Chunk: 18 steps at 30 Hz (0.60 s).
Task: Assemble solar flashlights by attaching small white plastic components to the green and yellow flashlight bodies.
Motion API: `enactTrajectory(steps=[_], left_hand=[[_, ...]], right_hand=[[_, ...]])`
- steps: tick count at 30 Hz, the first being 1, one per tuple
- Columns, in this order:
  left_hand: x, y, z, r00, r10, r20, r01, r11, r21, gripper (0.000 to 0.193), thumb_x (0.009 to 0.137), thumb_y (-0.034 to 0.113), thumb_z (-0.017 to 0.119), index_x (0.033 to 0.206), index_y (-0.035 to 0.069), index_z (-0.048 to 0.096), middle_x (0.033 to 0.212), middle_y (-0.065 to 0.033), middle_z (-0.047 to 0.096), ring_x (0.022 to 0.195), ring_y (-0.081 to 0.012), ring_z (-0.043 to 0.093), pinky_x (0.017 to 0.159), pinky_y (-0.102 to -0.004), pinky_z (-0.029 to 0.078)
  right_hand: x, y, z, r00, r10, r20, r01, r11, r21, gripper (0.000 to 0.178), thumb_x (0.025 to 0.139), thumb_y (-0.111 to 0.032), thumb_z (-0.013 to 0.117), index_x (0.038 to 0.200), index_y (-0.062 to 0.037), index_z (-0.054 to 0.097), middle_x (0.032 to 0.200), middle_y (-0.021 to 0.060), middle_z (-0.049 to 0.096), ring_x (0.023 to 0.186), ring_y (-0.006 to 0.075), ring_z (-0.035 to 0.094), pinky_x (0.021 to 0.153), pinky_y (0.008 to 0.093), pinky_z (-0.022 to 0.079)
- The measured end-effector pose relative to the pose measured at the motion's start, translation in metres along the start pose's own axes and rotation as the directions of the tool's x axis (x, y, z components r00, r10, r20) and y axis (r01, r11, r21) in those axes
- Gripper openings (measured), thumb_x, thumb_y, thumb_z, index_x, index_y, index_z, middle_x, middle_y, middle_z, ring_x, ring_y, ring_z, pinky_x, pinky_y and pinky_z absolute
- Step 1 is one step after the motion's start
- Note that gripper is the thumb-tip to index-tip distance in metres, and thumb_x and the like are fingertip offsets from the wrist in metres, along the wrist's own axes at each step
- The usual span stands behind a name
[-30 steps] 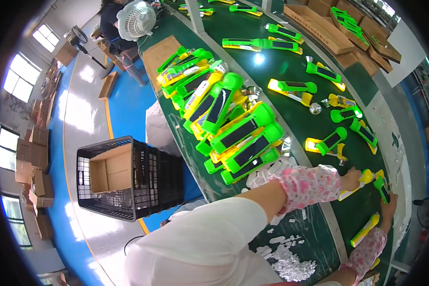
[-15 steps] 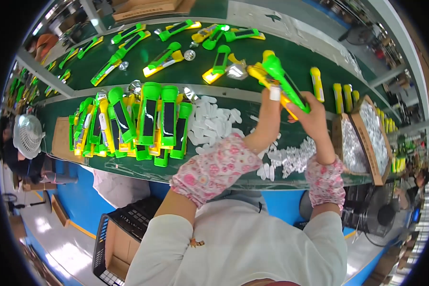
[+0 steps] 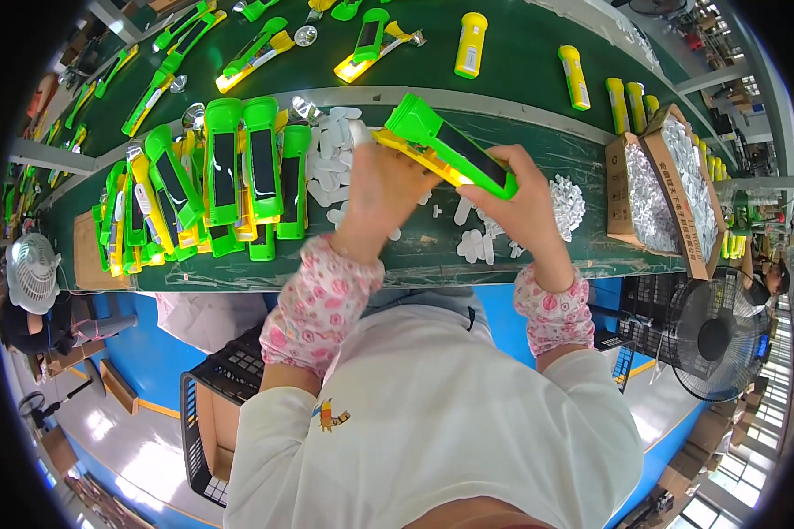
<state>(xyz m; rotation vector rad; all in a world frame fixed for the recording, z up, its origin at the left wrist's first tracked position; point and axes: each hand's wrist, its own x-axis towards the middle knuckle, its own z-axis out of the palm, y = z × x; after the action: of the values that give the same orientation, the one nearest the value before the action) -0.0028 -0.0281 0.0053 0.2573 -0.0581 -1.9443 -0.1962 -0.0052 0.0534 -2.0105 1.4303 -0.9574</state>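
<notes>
While I hold it above the green work surface [image 3: 503, 256], the green and yellow flashlight [image 3: 445, 145] sits between my two hands, lifted clear of the table. My left hand [image 3: 381, 189] is closed around its yellow underside near the wide head end, and my right hand [image 3: 522, 198] grips the narrower tail end, fingers wrapped over the green shell. Its body is smooth moulded plastic, long and flat-sided, with a dark rectangular panel set into the green top face and a flared, ribbed head. Its long axis runs slantwise, head pointing up and to my left, tail down toward my right. Just to my left stands a packed row of finished flashlights [image 3: 238, 167] of the same kind, mostly lying with their lengths running away from me. Small white plastic pieces [image 3: 331, 154] lie scattered under and beside my hands. At my right, an open cardboard box [image 3: 657, 189] holds shiny silvery parts.
</notes>
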Motion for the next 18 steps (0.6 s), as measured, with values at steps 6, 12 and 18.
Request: enactTrajectory(steps=[6,12,18], left_hand=[[-0.038,-0.018,-0.008,0.985,0.161,-0.066,-0.121,0.907,0.403,0.051,0.099,0.047,0.042,0.125,0.003,0.045,0.119,-0.0124,0.057,0.113,-0.0257,0.055,0.098,-0.0425,0.045],[-0.057,0.028,-0.020,0.994,0.090,-0.061,-0.050,0.877,0.478,0.063,0.093,0.048,0.054,0.135,0.003,0.039,0.110,-0.0095,0.055,0.110,-0.0250,0.056,0.101,-0.0517,0.043],[-0.052,0.028,-0.021,0.993,-0.114,0.038,0.100,0.960,0.262,0.065,0.096,0.047,0.050,0.140,0.003,0.035,0.122,-0.0114,0.053,0.113,-0.0247,0.055,0.101,-0.0481,0.044]], right_hand=[[-0.034,-0.026,0.050,0.987,0.058,0.149,-0.050,0.997,-0.055,0.074,0.071,-0.029,0.081,0.132,-0.0085,0.044,0.113,0.0154,0.052,0.091,0.0336,0.060,0.077,0.0387,0.051],[-0.025,0.059,-0.007,0.921,-0.266,0.286,0.334,0.915,-0.226,0.031,0.072,-0.004,0.072,0.102,-0.0103,0.069,0.099,0.0059,0.060,0.090,0.0272,0.056,0.076,0.0367,0.045],[-0.016,0.077,0.015,0.812,-0.379,0.443,0.532,0.793,-0.297,0.029,0.069,-0.008,0.070,0.098,-0.0099,0.069,0.096,0.0027,0.058,0.092,0.0229,0.055,0.076,0.0356,0.044]])
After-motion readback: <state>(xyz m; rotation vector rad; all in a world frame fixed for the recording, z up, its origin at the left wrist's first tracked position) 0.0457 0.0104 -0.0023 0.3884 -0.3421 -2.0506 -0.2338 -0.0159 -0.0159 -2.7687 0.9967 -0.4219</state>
